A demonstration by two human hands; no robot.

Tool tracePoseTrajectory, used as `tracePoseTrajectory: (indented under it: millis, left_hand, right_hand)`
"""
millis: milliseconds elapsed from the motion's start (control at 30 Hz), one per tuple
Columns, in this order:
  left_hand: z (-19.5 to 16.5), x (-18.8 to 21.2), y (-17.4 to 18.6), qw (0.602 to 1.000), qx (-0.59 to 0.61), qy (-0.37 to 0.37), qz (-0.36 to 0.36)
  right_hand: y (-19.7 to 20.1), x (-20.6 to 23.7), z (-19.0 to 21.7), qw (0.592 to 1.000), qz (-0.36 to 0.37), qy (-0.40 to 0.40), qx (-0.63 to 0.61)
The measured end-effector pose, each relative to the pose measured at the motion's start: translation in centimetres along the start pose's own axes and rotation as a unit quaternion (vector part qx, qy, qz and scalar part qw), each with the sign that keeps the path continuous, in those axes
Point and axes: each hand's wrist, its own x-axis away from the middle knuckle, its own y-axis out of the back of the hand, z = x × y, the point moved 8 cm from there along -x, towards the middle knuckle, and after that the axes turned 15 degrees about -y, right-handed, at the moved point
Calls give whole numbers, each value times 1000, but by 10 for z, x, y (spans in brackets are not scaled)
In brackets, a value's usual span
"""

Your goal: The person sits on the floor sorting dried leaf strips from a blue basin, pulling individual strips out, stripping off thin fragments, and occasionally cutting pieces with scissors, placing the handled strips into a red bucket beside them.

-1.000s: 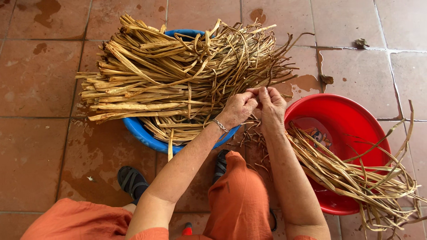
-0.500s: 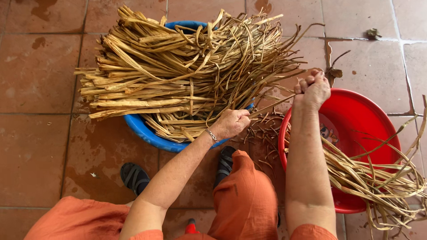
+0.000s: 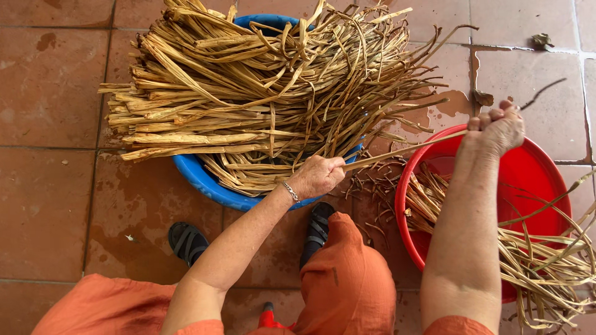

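Head view, two hands, left hand [image 3: 318, 176], right hand [image 3: 496, 129], one strip [image 3: 397, 151], two basins perhaps.

Soft, even daylight filled the frame, bright without glare. Shadows were faint, only slightly darker beneath the blue basin [image 3: 205, 183] at centre. Focus was sharp throughout; the wide lens bowed the tiled floor [image 3: 56, 205] near the edges.

Fibre heap [image 3: 267, 99] blocks ahead; left tiles [image 3: 49, 205] open
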Motion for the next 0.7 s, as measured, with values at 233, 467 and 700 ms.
tracePoseTrajectory:
  millis: [233,467,700]
  left_hand:
    - [24,21,9,998,-37,26,47]
    - [33,30,8,998,-12,17,52]
    - [61,35,20,996,-38,53,64]
  right_hand:
    - [44,-40,57,997,-43,58,-32]
    - [73,-45,82,989,-101,113,1]
    - [70,-53,79,991,-69,111,24]
